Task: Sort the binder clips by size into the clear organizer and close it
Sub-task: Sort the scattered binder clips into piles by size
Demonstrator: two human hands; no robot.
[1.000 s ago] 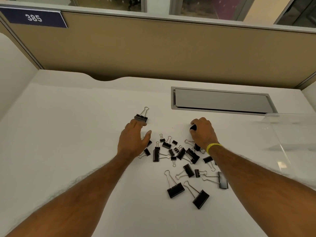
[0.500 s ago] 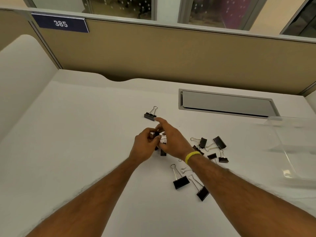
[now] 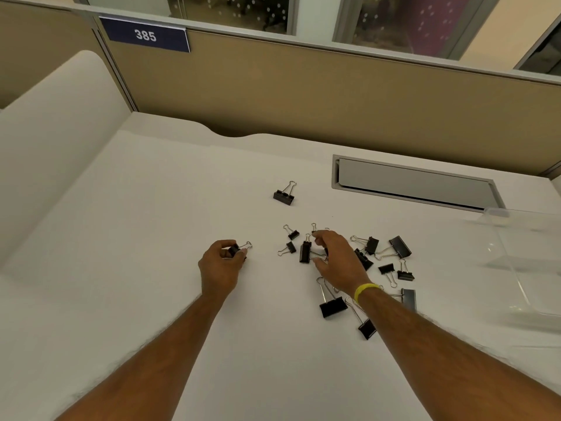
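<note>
Several black binder clips (image 3: 368, 262) of different sizes lie scattered on the white desk (image 3: 136, 253). One medium clip (image 3: 284, 196) sits apart, farther back. My left hand (image 3: 223, 265) pinches a small clip (image 3: 238, 250) to the left of the pile, close above the desk. My right hand (image 3: 335, 258), with a yellow wristband, hovers over the pile, its curved fingers and thumb spread around a clip (image 3: 306, 250). Whether it grips one I cannot tell. The clear organizer (image 3: 528, 259) stands at the right edge, partly cut off.
A grey recessed cable tray (image 3: 413, 183) is set into the desk behind the pile. A tan partition (image 3: 303, 92) with a "385" sign (image 3: 145, 35) closes the far side. A white curved panel (image 3: 51, 153) rises at the left.
My hands were together over the pile; my left hand has moved left holding a small clip, and my right hand has dropped back onto the pile. The camera has turned slightly left.
</note>
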